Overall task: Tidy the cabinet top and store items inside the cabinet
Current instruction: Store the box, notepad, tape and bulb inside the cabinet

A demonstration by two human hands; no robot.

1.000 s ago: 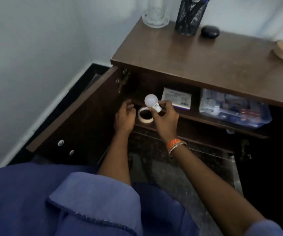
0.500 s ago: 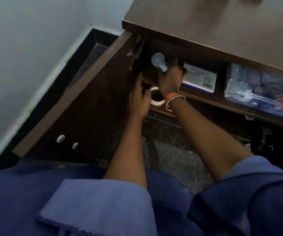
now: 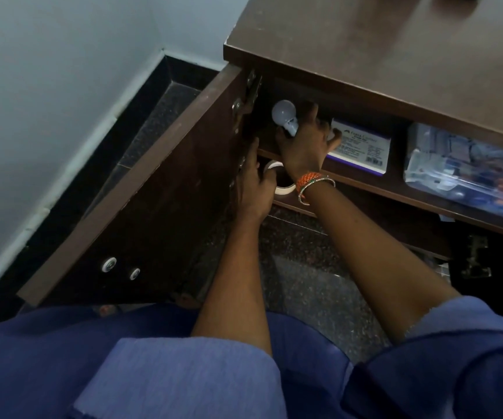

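Dark speckled stone floor (image 3: 313, 285) fills the gap in front of the open cabinet, with a pale wall to the left. Nearest, both forearms reach forward from blue sleeves. At left, the cabinet door (image 3: 141, 201) stands swung wide, giving access to the shelf (image 3: 365, 189). The left hand (image 3: 254, 189) curls its fingers on a roll of tape (image 3: 279, 182) at the near shelf edge, apparently to steady or shift it. Just beyond, the right hand (image 3: 304, 146) pinches a white light bulb (image 3: 285, 114) by its base, globe pointing up and left into the shelf's left end, probably so the globe meets nothing hard. Right of that hand lies a white box (image 3: 360, 151); farther right, a clear plastic box (image 3: 467, 173) of small items. Above, the cabinet top (image 3: 395, 55) overhangs.
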